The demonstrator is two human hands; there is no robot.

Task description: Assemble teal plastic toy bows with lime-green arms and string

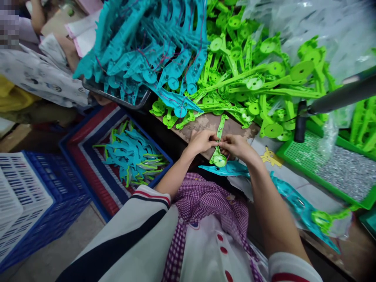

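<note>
Between my two hands, over the near edge of the table, is a green plastic part [220,159] with a round disc at its lower end and a narrow arm pointing away from me. My left hand [203,141] pinches it from the left, near its middle. From the other side my right hand [235,145] closes on it with the fingertips. Whether a small piece sits between the fingers is hidden. Just below my right wrist lies a teal plastic part [226,169]. Another teal part [299,201] rests to the right, with a green piece [323,220] on its end.
Green parts [252,84] are heaped across the table. Teal parts [164,51] fill a black crate at the back left. A green tray [326,174] holds small metal pieces. Lower left, a lined crate [88,156] contains teal-and-green parts. A dark tool [300,121] juts in from the right.
</note>
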